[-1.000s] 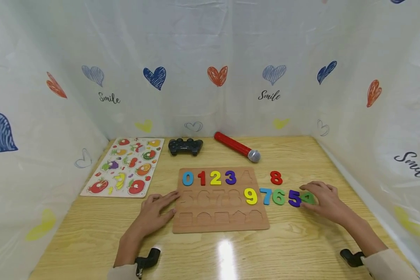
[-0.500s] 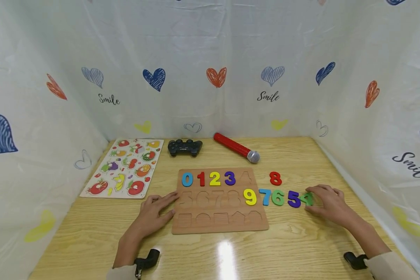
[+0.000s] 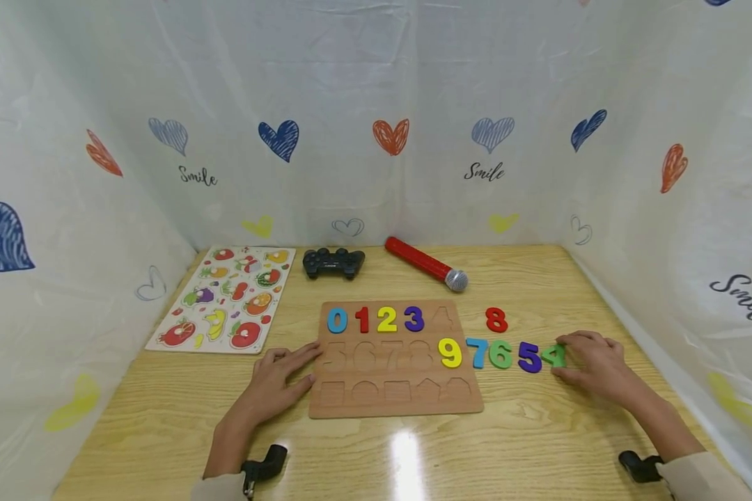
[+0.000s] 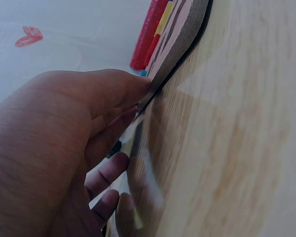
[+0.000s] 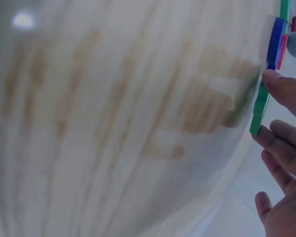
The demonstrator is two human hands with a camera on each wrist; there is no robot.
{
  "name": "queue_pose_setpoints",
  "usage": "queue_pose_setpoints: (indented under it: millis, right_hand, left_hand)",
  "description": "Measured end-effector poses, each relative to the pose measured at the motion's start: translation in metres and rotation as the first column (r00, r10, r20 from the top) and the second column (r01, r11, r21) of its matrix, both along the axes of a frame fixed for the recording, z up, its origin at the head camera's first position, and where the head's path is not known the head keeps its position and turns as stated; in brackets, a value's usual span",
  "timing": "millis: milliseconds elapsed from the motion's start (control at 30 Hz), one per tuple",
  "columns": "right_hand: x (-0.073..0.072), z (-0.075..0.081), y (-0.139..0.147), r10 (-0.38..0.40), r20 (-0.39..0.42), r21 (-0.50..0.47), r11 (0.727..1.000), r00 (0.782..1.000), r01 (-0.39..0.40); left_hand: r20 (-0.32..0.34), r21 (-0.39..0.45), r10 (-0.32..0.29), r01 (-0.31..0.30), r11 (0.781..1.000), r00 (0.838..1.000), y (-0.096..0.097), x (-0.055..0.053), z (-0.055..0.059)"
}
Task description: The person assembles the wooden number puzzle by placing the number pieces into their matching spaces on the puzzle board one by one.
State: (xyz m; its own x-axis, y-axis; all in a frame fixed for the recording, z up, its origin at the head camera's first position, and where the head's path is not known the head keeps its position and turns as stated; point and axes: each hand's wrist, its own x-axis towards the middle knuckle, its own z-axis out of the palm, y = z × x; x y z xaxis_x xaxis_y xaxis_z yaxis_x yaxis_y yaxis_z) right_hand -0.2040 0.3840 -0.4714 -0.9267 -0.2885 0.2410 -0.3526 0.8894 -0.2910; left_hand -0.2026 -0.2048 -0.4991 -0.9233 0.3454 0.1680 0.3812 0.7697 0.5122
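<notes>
In the head view, a wooden puzzle board (image 3: 363, 379) lies on the table, with the numbers 0, 1, 2 and 3 in its top row. My left hand (image 3: 272, 386) rests at the board's left edge; its thumb and index finger touch the edge, the other fingers loosely bent. My right hand (image 3: 601, 365) holds a green number 4 (image 3: 554, 355) between thumb and index finger. The right wrist view shows this green piece (image 5: 260, 106) edge-on between the fingertips. Left of it lie a purple 5 (image 3: 529, 357), a green 6 (image 3: 500, 354) and a blue 7 (image 3: 478, 353).
A yellow 9 (image 3: 450, 353) lies across the board's right side, and a red 8 (image 3: 496, 320) sits beyond the row. Farther back are a red microphone (image 3: 423, 261), a black game controller (image 3: 333, 263) and a fruit puzzle (image 3: 222, 299). A printed curtain (image 3: 376, 83) surrounds the table.
My right hand has drawn slightly to the right, and more of the green 4 shows, now just beside the purple 5. The left hand has stayed at the board's edge.
</notes>
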Motion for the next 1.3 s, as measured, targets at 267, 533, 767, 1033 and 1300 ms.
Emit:
queue_pose_setpoints:
  millis: [267,533,767,1033,1300]
  right_hand:
    - [-0.007,0.006,0.002,0.026,-0.058,0.001,1.0,0.998,-0.026]
    - [-0.017,0.015,-0.014,0.086,-0.069,-0.002,0.996,0.994,-0.086]
    - [-0.023,0.023,-0.03,0.121,-0.062,-0.009,0.993,0.991,-0.122]
    - [-0.034,0.025,-0.047,0.135,-0.039,-0.006,0.991,0.99,-0.135]
    - [-0.046,0.03,-0.063,0.165,-0.027,-0.009,0.986,0.986,-0.166]
  left_hand:
    - [-0.017,-0.001,0.002,-0.003,1.0,1.0,0.0,0.001,0.0]
    - [0.008,-0.001,0.011,-0.011,1.0,1.0,0.0,0.0,-0.001]
    - [0.019,-0.009,0.005,-0.005,1.0,1.0,0.001,0.001,0.001]
    - [0.018,-0.005,0.002,-0.002,1.0,1.0,0.001,0.001,0.0]
    - [0.031,-0.003,0.011,-0.011,1.0,0.999,0.0,-0.001,-0.003]
